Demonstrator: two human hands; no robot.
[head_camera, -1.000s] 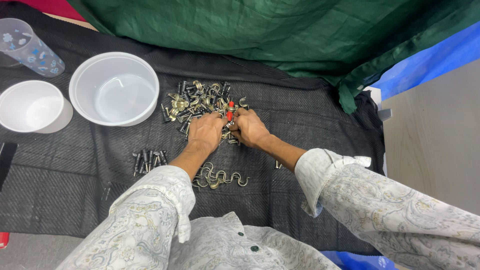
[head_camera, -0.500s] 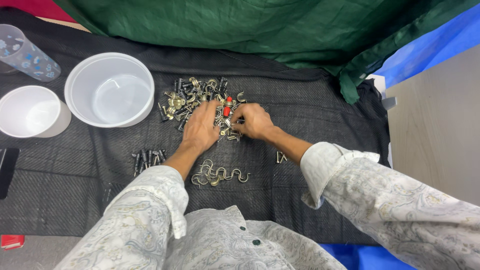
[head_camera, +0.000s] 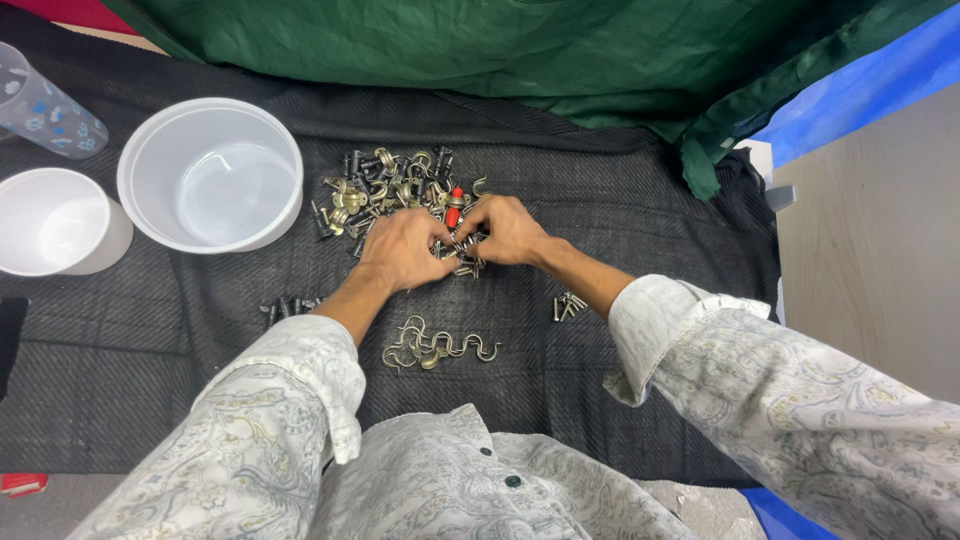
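Since the earlier frame, both hands had drawn closer together at the near edge of the hardware pile (head_camera: 395, 185), and the view had shifted slightly. The left hand (head_camera: 402, 250) lay palm down, fingers curled onto small metal pieces at the pile's near edge; whether it gripped any could not be told. The right hand (head_camera: 510, 230) was curled likewise, fingertips pinched among the same pieces, beside a red-tipped part (head_camera: 454, 206); its hold was not clear either. The pile lay on dark cloth (head_camera: 620, 200). Left of the pile stood a large white tub (head_camera: 150, 215), and beyond it a smaller white cup (head_camera: 100, 245). Nearer the person than the pile lay a row of brass hooks (head_camera: 438, 348). A small cluster of screws (head_camera: 568, 305) lay to the pile's right, another group (head_camera: 285, 308) to its near left.
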